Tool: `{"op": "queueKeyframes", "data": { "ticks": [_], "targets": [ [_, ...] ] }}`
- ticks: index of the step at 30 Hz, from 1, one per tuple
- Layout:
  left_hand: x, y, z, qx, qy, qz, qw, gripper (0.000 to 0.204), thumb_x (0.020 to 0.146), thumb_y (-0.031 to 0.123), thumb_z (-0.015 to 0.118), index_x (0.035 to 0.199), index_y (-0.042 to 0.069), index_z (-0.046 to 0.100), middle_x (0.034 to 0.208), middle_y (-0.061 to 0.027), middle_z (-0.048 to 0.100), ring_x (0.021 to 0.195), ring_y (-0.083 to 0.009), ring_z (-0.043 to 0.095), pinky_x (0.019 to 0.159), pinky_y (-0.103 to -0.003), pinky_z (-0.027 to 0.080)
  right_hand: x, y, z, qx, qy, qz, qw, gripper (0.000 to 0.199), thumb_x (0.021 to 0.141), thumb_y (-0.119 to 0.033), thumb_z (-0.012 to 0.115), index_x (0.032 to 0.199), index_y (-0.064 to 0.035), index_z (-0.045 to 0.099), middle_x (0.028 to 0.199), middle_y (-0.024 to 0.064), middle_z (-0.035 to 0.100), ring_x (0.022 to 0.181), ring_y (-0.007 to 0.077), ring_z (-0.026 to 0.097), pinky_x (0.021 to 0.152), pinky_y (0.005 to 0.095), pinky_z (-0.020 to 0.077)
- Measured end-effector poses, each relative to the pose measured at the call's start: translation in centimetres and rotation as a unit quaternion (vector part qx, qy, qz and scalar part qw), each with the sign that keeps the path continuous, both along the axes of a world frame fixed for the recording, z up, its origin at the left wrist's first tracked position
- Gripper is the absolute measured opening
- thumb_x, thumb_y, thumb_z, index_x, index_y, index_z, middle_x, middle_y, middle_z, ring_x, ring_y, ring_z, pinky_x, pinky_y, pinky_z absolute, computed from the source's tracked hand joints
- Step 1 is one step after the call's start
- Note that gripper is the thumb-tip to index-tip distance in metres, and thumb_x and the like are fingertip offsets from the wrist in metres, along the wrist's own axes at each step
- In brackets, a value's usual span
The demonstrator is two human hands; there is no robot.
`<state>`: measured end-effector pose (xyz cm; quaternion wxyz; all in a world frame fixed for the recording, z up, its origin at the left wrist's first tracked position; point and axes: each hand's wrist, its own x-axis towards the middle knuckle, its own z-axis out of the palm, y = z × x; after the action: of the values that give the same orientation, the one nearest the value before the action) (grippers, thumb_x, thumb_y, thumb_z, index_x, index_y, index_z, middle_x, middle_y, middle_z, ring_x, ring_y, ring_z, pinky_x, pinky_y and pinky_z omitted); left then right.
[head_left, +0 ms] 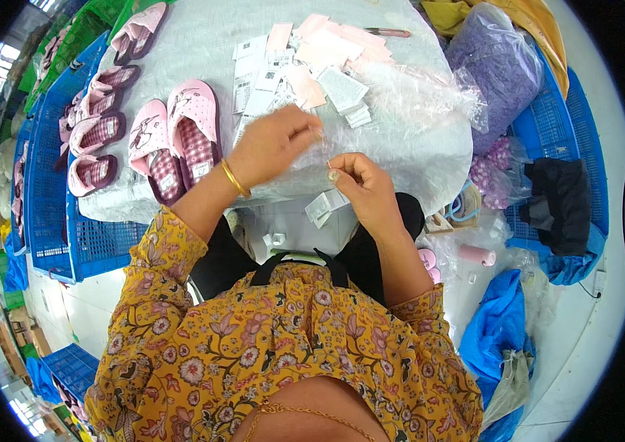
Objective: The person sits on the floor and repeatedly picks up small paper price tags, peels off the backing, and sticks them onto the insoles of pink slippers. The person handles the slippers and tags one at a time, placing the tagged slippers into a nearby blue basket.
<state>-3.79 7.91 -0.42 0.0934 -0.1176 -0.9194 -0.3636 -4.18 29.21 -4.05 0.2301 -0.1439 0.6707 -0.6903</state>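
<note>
My left hand [274,144], with a gold bangle at the wrist, is above the front part of the table, its thumb and fingertips pinched together. Whatever lies in that pinch is too small to name. Close by on the right, my right hand [365,190] is also closed, with a tiny pale bit at its fingertips that I cannot make out. White folded tags [327,206] show just below those fingers; whether they hang from the hand is unclear. Beyond both hands, printed white labels [257,81] and pink paper cards [327,46] lie in a loose pile.
Pink slippers [193,121] with checked insoles stand left on the plastic-covered table [415,158]; more slippers line its edge beside a blue crate [106,239]. Clear plastic bags [423,96] and a pen-like tool [388,32] lie right. A large purple bag [496,66] leans there.
</note>
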Motion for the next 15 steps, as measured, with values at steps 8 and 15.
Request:
{"op": "queueKeyframes", "data": {
  "ticks": [8, 15],
  "targets": [
    [-7.1, -6.7, -3.7, -0.242, -0.058, -0.015, 0.968, 0.034, 0.078, 0.027, 0.071, 0.111, 0.018, 0.068, 0.107, -0.0118, 0.058, 0.104, -0.0310, 0.056, 0.092, -0.041, 0.048, 0.6, 0.5, -1.8, 0.071, 0.063, -0.035, 0.995, 0.018, 0.093, -0.020, 0.065, 0.095, -0.0025, 0.063, 0.079, -0.0020, 0.056, 0.070, 0.0060, 0.047, 0.065, 0.0253, 0.0426],
    [-7.5, -5.8, -0.9, -0.207, -0.097, 0.002, 0.974, 0.028, 0.074, 0.029, 0.078, 0.094, 0.012, 0.066, 0.103, -0.0104, 0.058, 0.103, -0.0293, 0.056, 0.087, -0.039, 0.049, 1.3, 0.5, -3.0, 0.002, 0.023, -0.003, 1.000, 0.018, 0.094, -0.016, 0.065, 0.102, -0.0010, 0.062, 0.084, -0.0023, 0.058, 0.072, 0.0047, 0.048, 0.065, 0.0232, 0.0425]
  ]
}}
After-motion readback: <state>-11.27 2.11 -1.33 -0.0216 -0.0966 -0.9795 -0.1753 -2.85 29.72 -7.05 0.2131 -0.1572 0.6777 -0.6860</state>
